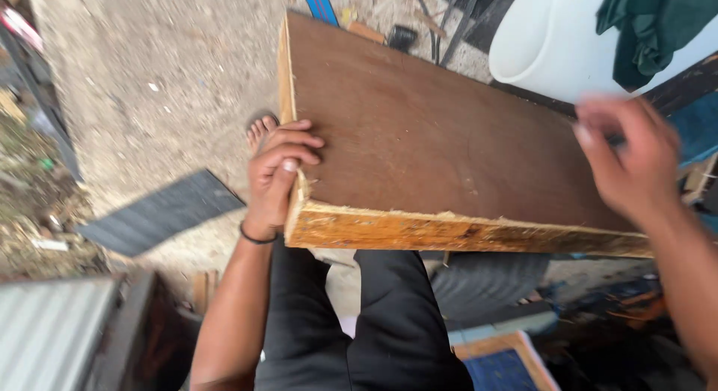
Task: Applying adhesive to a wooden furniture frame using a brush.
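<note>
My left hand [280,170] grips the board's [419,144] left edge at frame centre, fingers curled over the top. My right hand [632,163], blurred at right, hovers over the far edge; I cannot tell its grip.

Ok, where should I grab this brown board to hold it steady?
Probably by its long edges, one hand from each side. The board lies flat and wide; the left hand already wraps the left edge near the corner, fingers on top. The blurred right hand is over the right edge.

black trousers [374,331], black wristband [256,238]
</note>
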